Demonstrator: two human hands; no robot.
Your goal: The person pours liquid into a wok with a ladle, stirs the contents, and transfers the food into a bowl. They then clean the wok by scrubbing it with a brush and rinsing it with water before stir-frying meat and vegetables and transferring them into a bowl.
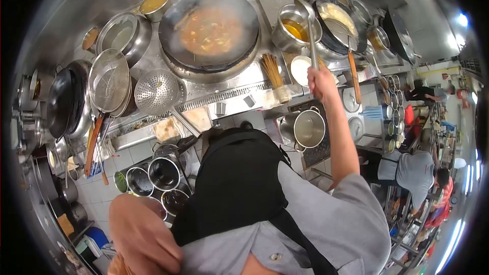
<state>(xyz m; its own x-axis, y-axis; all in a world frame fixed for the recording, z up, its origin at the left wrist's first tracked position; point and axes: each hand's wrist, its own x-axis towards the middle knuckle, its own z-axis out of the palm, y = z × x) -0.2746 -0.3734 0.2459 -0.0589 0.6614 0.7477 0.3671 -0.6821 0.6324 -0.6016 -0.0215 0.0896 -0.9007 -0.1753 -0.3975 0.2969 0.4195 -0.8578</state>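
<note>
My right hand [322, 84] is closed around the handle of a long metal ladle [313, 46]. The ladle's bowl is up over the edge of a metal pot of yellow oil [295, 29], beside a wok with a pale, yellowish mass [333, 14] in it. Close to the camera at the lower left is my left hand [145, 237], raised and blurred; its fingers cannot be made out. Ahead of me a large black wok [170, 35] sits on the range, with steaming reddish food [211, 30] inside.
A perforated skimmer [156, 91] and a wire strainer [108, 79] lie left of the wok. A bamboo brush [275, 79] stands right of it. Behind the counter edge are an empty pot [309, 128] and several dark containers [163, 173]. Co-workers [415, 173] stand at the right.
</note>
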